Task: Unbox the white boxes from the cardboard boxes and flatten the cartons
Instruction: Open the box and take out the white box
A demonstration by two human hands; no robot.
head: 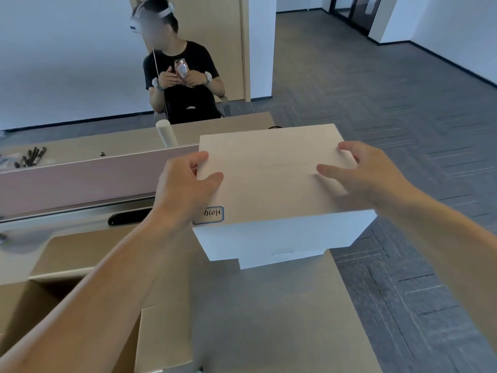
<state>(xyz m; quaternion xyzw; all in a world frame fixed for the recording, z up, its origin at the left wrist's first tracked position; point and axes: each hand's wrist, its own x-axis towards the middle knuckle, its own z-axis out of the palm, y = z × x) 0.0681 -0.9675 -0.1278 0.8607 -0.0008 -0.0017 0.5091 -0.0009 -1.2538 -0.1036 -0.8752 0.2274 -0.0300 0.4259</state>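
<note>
At counter's right end, white box (271, 179): held between both hands, top face level, and a handwritten label (209, 214) sits at its near left corner.
Under box: a narrower white face (279, 261) shows just below the near side. Cannot tell whether it is a separate box or whether the load rests on it.
Left hand (185, 184): grips the left edge, thumb on top, fingers curled round the side.
Right hand (371, 173): holds the right edge, thumb laid on top, fingers spread and bent over the far corner.
Counter (269, 319): grey surface, bare in front of the box.
Cardboard carton (53, 305): open, lower left, under the left forearm, with one flap standing toward the middle.
Obstruction: a pinkish divider (80, 179) runs across directly behind the left hand.
Beyond divider: black markers (31, 157) at left and a white cylinder (166, 133) upright.
Background: a seated person (185, 84) in a headset holds a snack packet.
</note>
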